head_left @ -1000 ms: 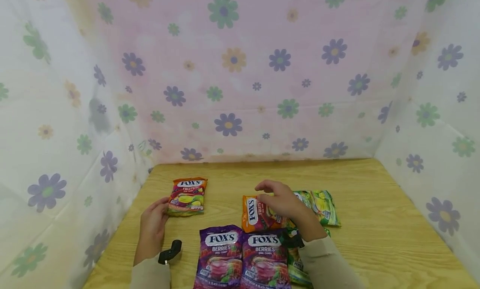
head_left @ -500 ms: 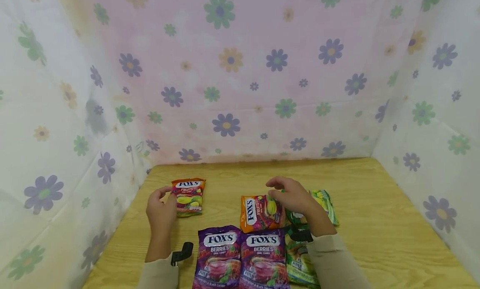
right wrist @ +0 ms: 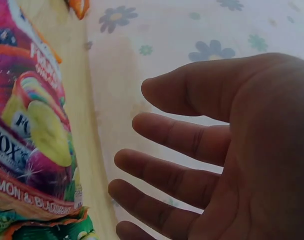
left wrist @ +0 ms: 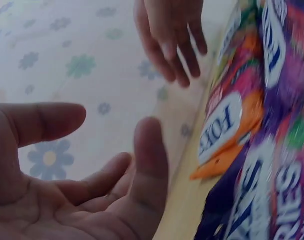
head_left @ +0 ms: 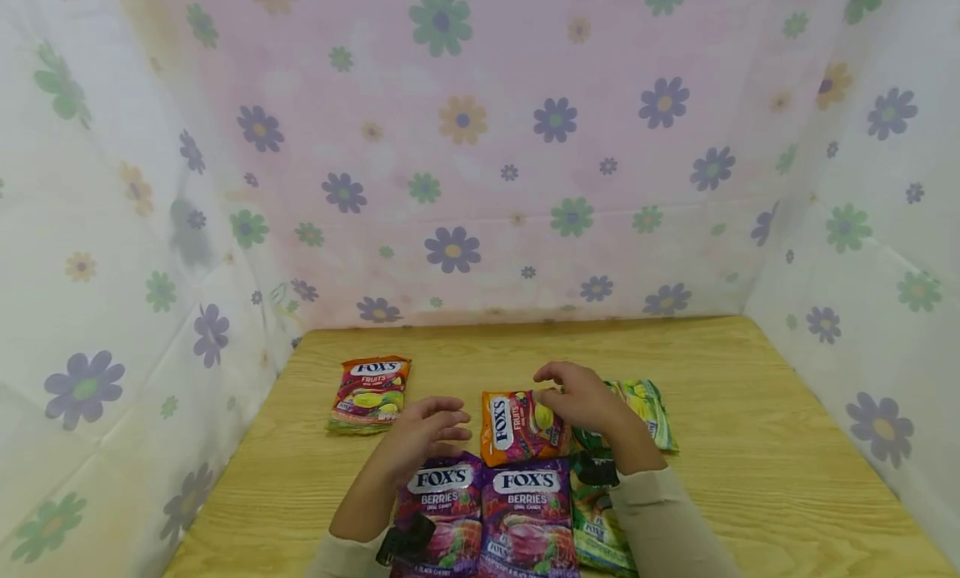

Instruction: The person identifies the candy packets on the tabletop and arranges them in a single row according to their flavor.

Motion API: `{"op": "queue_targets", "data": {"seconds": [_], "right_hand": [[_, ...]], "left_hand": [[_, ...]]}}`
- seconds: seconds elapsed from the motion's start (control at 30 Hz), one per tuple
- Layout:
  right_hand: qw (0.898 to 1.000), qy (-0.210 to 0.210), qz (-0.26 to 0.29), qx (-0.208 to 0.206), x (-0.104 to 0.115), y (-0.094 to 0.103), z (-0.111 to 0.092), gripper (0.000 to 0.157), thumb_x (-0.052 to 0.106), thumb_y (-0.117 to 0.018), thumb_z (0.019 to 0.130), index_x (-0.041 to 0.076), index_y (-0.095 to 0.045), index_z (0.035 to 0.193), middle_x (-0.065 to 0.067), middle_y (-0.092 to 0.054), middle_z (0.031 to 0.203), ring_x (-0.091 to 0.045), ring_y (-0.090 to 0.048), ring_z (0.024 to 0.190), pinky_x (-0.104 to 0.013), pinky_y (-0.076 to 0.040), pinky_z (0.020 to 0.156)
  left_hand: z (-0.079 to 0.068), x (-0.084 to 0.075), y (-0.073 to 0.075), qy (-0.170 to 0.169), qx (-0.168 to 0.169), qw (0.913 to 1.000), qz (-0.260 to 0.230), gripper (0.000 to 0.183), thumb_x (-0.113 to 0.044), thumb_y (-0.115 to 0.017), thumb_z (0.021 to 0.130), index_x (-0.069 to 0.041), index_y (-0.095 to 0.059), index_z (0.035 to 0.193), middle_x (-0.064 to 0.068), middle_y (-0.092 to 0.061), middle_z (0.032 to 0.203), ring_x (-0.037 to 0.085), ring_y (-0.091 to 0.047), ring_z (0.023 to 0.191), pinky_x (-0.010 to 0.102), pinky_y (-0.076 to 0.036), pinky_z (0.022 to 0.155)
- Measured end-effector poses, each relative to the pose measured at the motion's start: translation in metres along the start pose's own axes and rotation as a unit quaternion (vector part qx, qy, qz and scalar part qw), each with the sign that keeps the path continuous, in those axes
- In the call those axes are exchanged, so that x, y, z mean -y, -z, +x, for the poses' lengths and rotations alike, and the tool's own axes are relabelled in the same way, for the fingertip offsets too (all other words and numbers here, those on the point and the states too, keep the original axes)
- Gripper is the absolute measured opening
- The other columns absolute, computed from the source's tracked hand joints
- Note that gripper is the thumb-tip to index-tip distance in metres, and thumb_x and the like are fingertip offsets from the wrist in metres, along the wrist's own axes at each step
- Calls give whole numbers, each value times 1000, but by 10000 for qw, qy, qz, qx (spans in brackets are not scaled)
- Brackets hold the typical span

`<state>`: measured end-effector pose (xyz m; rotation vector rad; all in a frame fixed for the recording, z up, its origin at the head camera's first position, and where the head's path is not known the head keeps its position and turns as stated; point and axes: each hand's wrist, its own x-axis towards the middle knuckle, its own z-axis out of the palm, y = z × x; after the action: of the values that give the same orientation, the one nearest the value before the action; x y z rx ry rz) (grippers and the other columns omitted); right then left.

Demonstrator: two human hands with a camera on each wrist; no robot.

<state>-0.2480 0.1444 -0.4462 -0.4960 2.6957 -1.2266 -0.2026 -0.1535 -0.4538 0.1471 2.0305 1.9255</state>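
Observation:
My left hand (head_left: 423, 435) is held with loosely bent fingers over the top of the left purple FOX'S Berries candy bag (head_left: 442, 499), holding nothing. To its right, the right hand (head_left: 588, 399) hovers over an orange FOX'S Fruits candy bag (head_left: 517, 428) that lies turned sideways. In the right wrist view its fingers are spread with nothing between them, beside the same Fruits bag (right wrist: 32, 115). A second purple Berries bag (head_left: 528, 511) lies directly below the sideways bag. Another Fruits bag (head_left: 370, 395) lies by itself at the back left.
A green candy bag (head_left: 600, 520) lies to the right of the purple bags, partly under the right forearm. Behind the right hand is a yellow-green bag (head_left: 648, 407). A flowered cloth (head_left: 480, 186) walls the wooden table (head_left: 712, 370) at the back and sides.
The left hand has left the back-left Fruits bag and moved right, toward the middle bags. The right hand has shifted slightly right, staying above the sideways Fruits bag.

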Motion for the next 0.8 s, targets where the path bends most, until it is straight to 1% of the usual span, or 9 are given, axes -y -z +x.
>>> {"op": "queue_targets", "data": {"seconds": [0.07,0.13,0.2,0.27,0.3,0.37,0.47,0.67,0.8], "right_hand": [[9999,-38,-107,-28,-1,-1,1,30,23,-62,104,16,-66,133,-7,-64,139,-33,-61,126,-55,-54,98],[9996,-71,-263,-9,-1,-3,2,31,23,-64,103,14,-66,132,-8,-65,136,-27,-68,106,-48,-56,87],[9990,-59,-445,21,-1,-4,3,32,23,-65,102,11,-66,132,-10,-67,132,-21,-67,89,-43,-55,79],[9980,21,-624,55,-2,-6,4,33,23,-66,101,8,-66,131,-11,-68,128,-20,-64,82,-42,-54,75],[9976,48,-686,55,-3,-7,4,34,23,-67,101,8,-66,131,-12,-69,128,-21,-66,85,-44,-56,78],[9970,78,-776,11,-3,-9,5,34,24,-67,101,8,-66,131,-12,-69,128,-25,-69,99,-48,-58,86],[9971,17,-767,-27,-5,-11,6,34,26,-67,101,9,-67,131,-11,-69,130,-31,-68,116,-53,-56,96],[9959,-68,-896,41,-8,-12,7,33,26,-68,101,9,-68,129,-9,-71,124,-20,-68,99,-48,-57,90],[9947,-101,-1026,52,-10,-12,7,32,25,-69,100,11,-69,128,-7,-71,123,-19,-67,100,-48,-57,91]], "left_hand": [[0,1,-8,242,487,9981,-272,53,-25,-54,108,10,-42,146,27,-60,135,29,-72,108,36,-63,87],[-1,2,-15,474,888,9933,-564,55,-26,-54,108,10,-39,147,24,-63,131,27,-73,106,35,-64,85],[-3,4,-23,663,1143,9870,-919,57,-26,-56,107,10,-38,148,23,-66,130,25,-74,106,35,-63,86],[-6,5,-31,786,1301,9796,-1312,59,-25,-56,107,10,-36,150,24,-65,132,25,-73,110,37,-62,92],[-8,6,-34,829,1341,9756,-1526,61,-24,-55,106,11,-34,151,27,-63,136,27,-72,114,38,-61,95],[-12,6,-41,884,1375,9680,-1906,64,-23,-54,107,12,-30,154,32,-55,144,30,-68,122,39,-57,103],[-18,8,-49,1016,1324,9562,-2405,67,-23,-52,106,15,-24,154,35,-45,152,34,-61,131,40,-52,110],[-27,13,-58,1492,1174,9275,-3221,59,-20,-48,105,13,-26,149,36,-40,153,36,-55,137,39,-46,116],[-28,15,-60,1616,1181,9160,-3477,55,-20,-49,104,12,-28,145,40,-33,155,41,-46,144,41,-41,120]]}}
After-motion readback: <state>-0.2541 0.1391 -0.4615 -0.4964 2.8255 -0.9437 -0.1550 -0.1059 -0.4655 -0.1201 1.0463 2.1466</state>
